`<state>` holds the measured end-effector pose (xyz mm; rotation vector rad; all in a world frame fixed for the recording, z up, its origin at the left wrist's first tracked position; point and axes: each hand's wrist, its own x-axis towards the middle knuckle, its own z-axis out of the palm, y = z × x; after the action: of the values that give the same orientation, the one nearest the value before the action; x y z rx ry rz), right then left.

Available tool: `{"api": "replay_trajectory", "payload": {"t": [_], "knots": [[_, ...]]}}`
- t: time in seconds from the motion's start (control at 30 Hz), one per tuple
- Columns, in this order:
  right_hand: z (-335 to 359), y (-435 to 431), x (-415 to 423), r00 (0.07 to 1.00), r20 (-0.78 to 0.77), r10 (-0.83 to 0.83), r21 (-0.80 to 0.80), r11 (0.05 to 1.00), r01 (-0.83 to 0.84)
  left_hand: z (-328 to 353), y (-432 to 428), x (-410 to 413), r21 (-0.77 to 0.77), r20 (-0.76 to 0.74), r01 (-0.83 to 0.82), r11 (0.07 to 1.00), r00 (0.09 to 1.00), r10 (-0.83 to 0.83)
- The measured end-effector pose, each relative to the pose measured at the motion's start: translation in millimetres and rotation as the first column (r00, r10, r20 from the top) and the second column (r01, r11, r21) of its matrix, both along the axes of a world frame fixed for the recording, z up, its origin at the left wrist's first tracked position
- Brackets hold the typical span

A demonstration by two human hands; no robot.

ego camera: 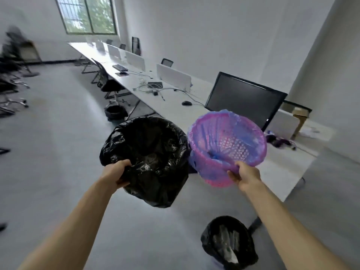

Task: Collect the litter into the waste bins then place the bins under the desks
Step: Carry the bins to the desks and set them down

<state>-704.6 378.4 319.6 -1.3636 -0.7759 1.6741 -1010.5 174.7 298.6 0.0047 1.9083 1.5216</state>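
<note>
Head view | my left hand (120,175) clamped on black-lined bin (148,145) rim, frame centre; my right hand (246,177) pinching pink bin (228,141) rim, right of centre | risk: thin liner (155,193) may slip and drop a bin | room: desk (171,108) edge behind, floor bin (228,242) lower right, open floor (58,143) left

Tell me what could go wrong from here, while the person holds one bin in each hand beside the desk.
1. The left hand grips the black-lined bin only by its near rim, through its loose liner; that may slip and the bin drop.
2. The right hand holds the pink bin tilted, so anything inside could spill.
3. Another black bin stands on the floor close ahead; a step could knock it over.
</note>
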Motion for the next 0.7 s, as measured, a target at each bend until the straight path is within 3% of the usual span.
{"api": "replay_trajectory", "payload": {"t": [0.33,0.7], "knots": [[-21.4,-19.6,-261.4,0.956,0.055,0.29,-0.05,0.957,-0.287,2.6,-101.1,-209.9,-0.041,-0.007,-0.297,0.954,0.955,0.297],[-49.9,85.5,-491.8,0.902,0.081,0.424,-0.057,0.906,-0.42,-21.3,-14.3,-393.7,0.001,0.102,-0.443,0.896,0.892,0.441]]}}
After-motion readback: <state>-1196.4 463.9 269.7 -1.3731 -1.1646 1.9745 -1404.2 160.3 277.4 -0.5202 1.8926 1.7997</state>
